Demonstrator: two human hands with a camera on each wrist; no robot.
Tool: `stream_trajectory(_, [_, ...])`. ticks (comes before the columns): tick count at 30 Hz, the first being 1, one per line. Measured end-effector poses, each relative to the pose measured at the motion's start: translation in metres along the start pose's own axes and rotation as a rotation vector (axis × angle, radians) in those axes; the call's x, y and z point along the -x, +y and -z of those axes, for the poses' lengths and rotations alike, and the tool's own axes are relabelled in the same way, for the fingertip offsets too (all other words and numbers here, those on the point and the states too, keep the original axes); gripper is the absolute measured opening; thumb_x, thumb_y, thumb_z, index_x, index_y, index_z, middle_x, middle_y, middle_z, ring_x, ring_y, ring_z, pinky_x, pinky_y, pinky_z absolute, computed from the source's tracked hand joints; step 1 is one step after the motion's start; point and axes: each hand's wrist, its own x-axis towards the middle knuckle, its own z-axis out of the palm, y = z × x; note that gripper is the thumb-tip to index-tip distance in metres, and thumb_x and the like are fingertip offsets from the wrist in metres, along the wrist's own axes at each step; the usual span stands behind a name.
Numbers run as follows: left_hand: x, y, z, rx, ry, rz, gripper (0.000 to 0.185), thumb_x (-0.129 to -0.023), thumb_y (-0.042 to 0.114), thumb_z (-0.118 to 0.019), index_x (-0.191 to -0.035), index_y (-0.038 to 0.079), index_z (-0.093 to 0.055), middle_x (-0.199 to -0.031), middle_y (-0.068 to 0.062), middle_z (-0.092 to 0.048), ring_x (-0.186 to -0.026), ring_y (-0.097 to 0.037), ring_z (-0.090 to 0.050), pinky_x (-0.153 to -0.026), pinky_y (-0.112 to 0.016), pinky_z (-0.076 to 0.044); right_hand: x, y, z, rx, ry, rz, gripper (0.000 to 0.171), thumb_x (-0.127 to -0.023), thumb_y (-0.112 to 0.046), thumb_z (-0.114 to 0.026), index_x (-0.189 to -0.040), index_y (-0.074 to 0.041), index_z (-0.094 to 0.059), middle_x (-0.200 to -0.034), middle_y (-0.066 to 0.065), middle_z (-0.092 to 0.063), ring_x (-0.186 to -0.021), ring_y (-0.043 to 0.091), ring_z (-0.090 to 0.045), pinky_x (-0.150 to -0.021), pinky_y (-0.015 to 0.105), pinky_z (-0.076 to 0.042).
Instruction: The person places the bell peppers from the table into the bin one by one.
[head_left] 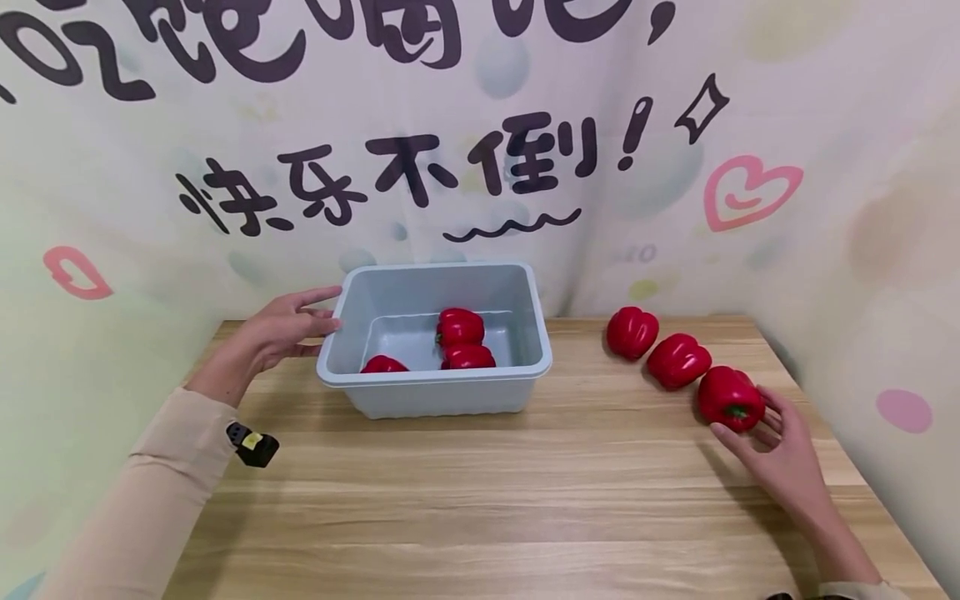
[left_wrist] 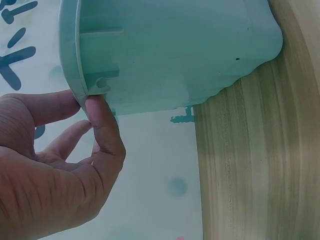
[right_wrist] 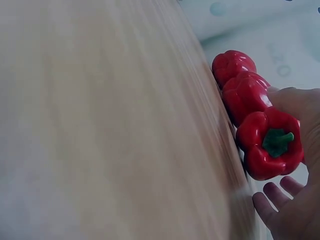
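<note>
Glossy red bell pepper with green stem (head_left: 729, 400) at right side of pale wood-grain table (head_left: 465, 500), near end of row with two more red peppers (head_left: 678, 361). Right hand (head_left: 791, 458) around it, fingers spread, not closed; contact unclear. Left hand (head_left: 281, 331) pinching rim of light grey-blue rectangular plastic bin (head_left: 442, 397), three red peppers (head_left: 460, 327) inside.

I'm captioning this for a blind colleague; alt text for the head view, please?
A right hand reaches around the nearest of three red bell peppers on a wood-grain table. The left hand holds a pale gray plastic bin with three more bell peppers visible inside.
</note>
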Motion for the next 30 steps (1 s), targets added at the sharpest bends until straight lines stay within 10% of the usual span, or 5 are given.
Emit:
stream_trajectory(10, [-0.003,0.001,-0.002,-0.005,-0.012,-0.008,0.08,-0.107,0.016,-0.057,-0.172,0.022,-0.012,-0.17,-0.025,-0.035,-0.147,-0.042,-0.045,-0.107,-0.042,-0.053,-0.01,-0.01,-0.008,0.052,0.016,-0.045,0.102,-0.092,-0.035,-0.082,-0.167,-0.006,-0.019,-0.159,0.029,-0.035,-0.133,0.047,-0.038,-0.075,0.005,-0.038])
stream_trajectory(18, [0.004,-0.005,0.003,-0.028,0.017,-0.011,0.08,-0.108,0.015,-0.056,-0.172,0.022,-0.01,-0.17,-0.029,-0.032,-0.149,-0.047,-0.043,-0.119,-0.062,-0.044,-0.024,-0.013,-0.023,0.053,0.022,-0.035,0.102,-0.09,-0.037,-0.085,-0.166,-0.009,-0.024,-0.159,0.028,-0.038,-0.137,0.048,-0.038,-0.078,0.017,-0.042])
stream_trajectory(30, [-0.002,-0.007,0.003,-0.037,-0.033,-0.063,0.08,-0.108,0.018,-0.06,-0.172,0.02,-0.012,-0.165,-0.028,-0.038,-0.139,-0.037,-0.051,-0.098,-0.034,-0.057,-0.031,-0.008,-0.021,0.021,0.02,-0.116,0.108,-0.089,-0.039,-0.085,-0.169,-0.013,-0.017,-0.164,0.026,-0.035,-0.14,0.048,-0.037,-0.078,0.017,-0.041])
